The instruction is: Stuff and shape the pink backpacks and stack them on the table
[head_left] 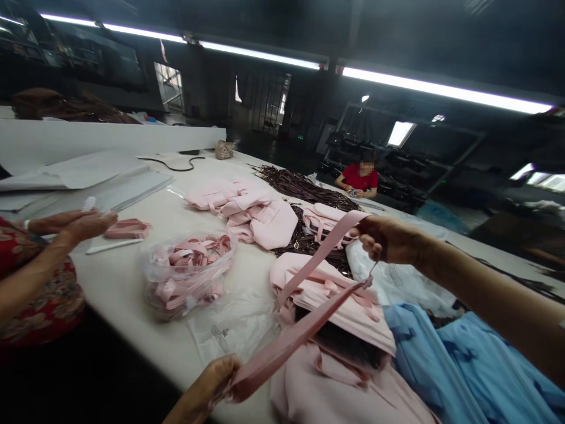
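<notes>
A long pink strap (295, 334) is stretched diagonally across the front of the view. Its lower end is in my left hand (218, 377), whose fingers are closed around it. My right hand (384, 238) is raised higher up, with the strap pinched in its fingers. A second length runs from that hand down toward the left edge of a pink bag (335, 280). This bag lies on the table under the strap, with a dark opening facing me. In front of it spreads more pink fabric (335, 388) with a handle on top.
A clear plastic bag of pink straps (189, 277) sits on the white table (123, 282). Pink bags (260, 212), dark straps (304, 185) and blue bags (424, 347) lie around. A co-worker's hands (83, 227) are at left; a person in red (359, 176) is across the table.
</notes>
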Demonstrator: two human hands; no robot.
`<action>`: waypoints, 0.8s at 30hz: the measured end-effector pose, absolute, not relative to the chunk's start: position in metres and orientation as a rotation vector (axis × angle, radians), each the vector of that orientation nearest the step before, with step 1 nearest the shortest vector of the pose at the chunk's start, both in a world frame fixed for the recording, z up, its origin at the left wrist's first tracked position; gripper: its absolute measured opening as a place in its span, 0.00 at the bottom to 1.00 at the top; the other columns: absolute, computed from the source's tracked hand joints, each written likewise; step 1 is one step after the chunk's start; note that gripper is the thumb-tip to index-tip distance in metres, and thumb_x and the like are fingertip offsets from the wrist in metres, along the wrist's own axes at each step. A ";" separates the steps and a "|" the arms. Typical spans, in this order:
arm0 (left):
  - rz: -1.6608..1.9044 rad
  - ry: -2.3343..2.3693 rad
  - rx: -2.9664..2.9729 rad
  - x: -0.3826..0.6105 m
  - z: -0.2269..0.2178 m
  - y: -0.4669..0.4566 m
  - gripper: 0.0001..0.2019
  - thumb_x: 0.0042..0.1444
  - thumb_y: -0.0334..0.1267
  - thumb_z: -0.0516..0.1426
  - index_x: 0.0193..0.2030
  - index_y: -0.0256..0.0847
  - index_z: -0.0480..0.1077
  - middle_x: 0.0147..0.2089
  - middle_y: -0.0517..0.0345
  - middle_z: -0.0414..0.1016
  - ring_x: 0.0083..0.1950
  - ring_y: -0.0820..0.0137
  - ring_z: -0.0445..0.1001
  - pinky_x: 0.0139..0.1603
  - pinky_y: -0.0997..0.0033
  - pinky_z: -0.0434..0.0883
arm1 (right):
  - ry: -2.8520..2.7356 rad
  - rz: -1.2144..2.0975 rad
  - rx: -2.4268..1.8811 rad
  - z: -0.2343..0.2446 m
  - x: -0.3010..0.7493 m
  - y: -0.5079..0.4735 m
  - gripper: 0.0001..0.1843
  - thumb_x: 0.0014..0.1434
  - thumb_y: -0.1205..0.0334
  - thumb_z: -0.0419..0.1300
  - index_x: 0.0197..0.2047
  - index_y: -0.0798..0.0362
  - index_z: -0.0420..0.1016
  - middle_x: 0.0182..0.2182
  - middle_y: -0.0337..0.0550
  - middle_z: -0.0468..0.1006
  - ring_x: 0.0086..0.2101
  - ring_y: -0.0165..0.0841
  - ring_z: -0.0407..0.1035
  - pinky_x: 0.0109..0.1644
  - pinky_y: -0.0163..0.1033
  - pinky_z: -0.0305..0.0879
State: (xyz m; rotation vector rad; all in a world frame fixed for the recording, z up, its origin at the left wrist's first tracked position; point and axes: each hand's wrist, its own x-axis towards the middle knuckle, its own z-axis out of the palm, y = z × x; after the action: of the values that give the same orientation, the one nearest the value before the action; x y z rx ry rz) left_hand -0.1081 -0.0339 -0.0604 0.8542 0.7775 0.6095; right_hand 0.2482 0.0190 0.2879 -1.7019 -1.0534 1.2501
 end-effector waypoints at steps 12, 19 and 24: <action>1.016 0.182 1.205 -0.066 0.149 0.026 0.21 0.57 0.47 0.63 0.53 0.37 0.74 0.42 0.49 0.79 0.43 0.65 0.77 0.49 0.69 0.73 | -1.827 1.658 -1.758 0.338 0.111 0.029 0.17 0.55 0.50 0.68 0.37 0.56 0.75 0.24 0.43 0.77 0.17 0.29 0.67 0.16 0.30 0.66; 1.131 0.263 1.425 -0.106 0.163 0.036 0.30 0.46 0.44 0.71 0.57 0.47 0.69 0.49 0.53 0.72 0.40 0.73 0.70 0.36 0.79 0.68 | -2.117 1.639 -2.008 0.359 0.126 0.027 0.26 0.55 0.39 0.66 0.38 0.57 0.78 0.22 0.39 0.76 0.14 0.25 0.64 0.14 0.27 0.61; 0.969 0.364 1.562 -0.124 0.147 0.035 0.11 0.59 0.44 0.62 0.36 0.37 0.77 0.41 0.52 0.74 0.34 0.74 0.67 0.32 0.78 0.65 | -2.068 1.824 -1.657 0.354 0.130 0.016 0.29 0.59 0.37 0.62 0.28 0.59 0.75 0.15 0.36 0.69 0.13 0.23 0.60 0.14 0.24 0.57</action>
State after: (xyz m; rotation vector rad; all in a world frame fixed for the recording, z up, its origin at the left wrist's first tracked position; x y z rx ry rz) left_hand -0.1237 0.0349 0.1468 1.5622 0.3636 0.9690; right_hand 0.1301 0.0161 0.3541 -1.6574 -2.0678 1.8240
